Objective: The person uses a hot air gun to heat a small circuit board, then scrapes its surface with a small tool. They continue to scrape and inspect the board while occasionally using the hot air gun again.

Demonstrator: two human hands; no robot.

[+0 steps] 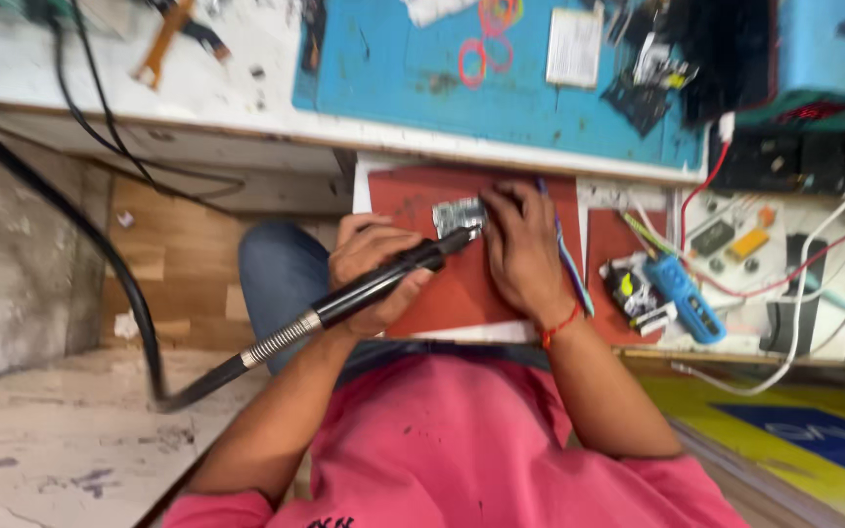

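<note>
While the head view looks down: red mat (447,298) lies across the lap, below the bench edge.
Left hand (376,272): fingers wrapped round the black tool handle (383,281).
Right hand (523,252): fingertips pinching the small circuit board (459,215) onto the mat.
Tool axis: runs lower left to upper right, tip toward the board and touching or just short of it; cannot tell which.
Risk: tip sits just beside the right fingers, so a slip could catch them.
Risk: the heavy cable (129,293) could tug the handle off line.
</note>
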